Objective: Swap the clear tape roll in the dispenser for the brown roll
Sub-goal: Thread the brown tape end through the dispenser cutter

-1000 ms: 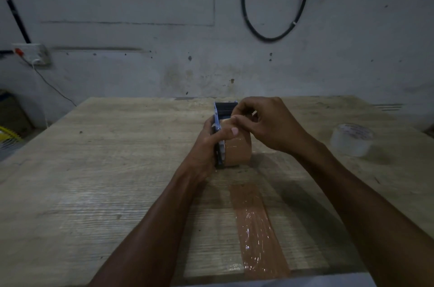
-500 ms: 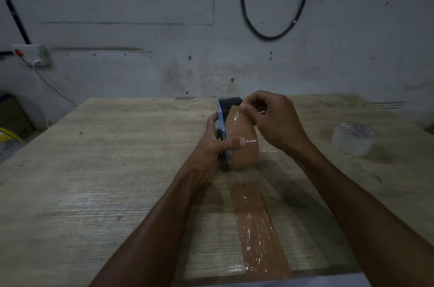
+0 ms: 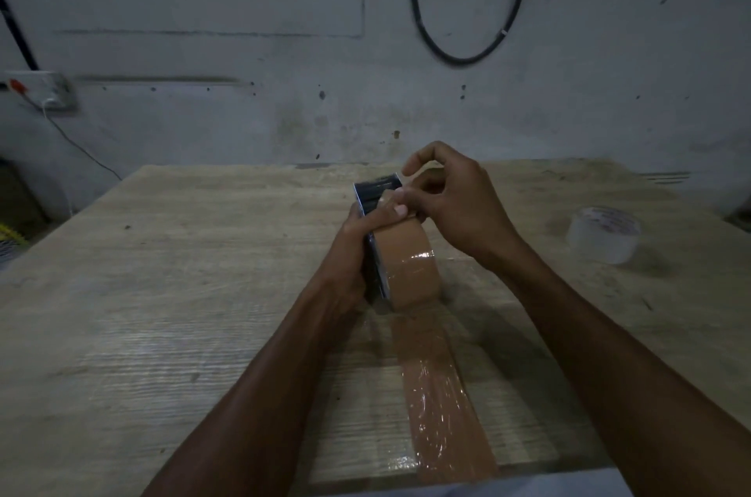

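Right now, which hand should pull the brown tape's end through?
Probably the right hand: its fingers already pinch at the top of the brown roll, while the left hand is busy gripping the dispenser.

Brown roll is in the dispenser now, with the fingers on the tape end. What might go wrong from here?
1. The right hand pinches the loose end of the brown tape roll; it may fold back and stick to itself.
2. The left hand alone steadies the dark metal dispenser on edge; a tug may tip it.
3. The end might catch on the brown tape strip on the wooden table.
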The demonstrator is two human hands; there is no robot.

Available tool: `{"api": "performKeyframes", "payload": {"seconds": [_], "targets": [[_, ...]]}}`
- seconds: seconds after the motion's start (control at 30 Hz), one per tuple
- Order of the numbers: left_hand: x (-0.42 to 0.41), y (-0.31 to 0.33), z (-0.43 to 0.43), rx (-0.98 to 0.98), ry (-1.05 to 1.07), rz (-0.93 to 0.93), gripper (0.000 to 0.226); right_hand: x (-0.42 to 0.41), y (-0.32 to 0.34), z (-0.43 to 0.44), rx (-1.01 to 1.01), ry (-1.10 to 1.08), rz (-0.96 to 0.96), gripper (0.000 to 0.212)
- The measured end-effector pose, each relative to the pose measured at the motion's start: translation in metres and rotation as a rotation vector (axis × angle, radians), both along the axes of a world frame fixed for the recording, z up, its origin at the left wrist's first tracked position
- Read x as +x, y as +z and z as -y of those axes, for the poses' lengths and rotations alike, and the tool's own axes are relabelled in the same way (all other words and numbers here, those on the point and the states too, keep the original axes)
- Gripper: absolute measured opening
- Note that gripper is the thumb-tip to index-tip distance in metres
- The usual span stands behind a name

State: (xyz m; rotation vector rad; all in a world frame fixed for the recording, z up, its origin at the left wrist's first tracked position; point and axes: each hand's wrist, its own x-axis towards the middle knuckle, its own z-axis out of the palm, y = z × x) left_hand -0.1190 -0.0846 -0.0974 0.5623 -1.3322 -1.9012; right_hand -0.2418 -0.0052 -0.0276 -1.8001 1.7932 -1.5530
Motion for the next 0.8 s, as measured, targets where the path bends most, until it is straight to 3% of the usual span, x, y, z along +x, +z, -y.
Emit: {"api": "performKeyframes", "payload": {"seconds": [0.27, 0.43, 0.63, 0.8], "targets": [[-0.002, 0.001, -0.001, 0.016, 0.025, -0.017, 0.085, -0.009, 0.006, 0.006, 0.214, 0.098, 0.066, 0.012], [-0.002, 0.001, 0.0, 0.009, 0.073, 0.012, 0.087, -0.012, 0.012, 0.003, 0.261, 0.153, 0.199, 0.034], [-0.002, 0.003, -0.001, -0.012, 0.087, -0.013, 0.075, -0.009, 0.017, 0.005, 0.352, 0.034, 0.134, 0.058], [-0.001, 0.004, -0.002, -0.033, 0.098, 0.008, 0.073, -0.007, 0.021, 0.003, 0.341, 0.049, 0.099, 0.025]]}}
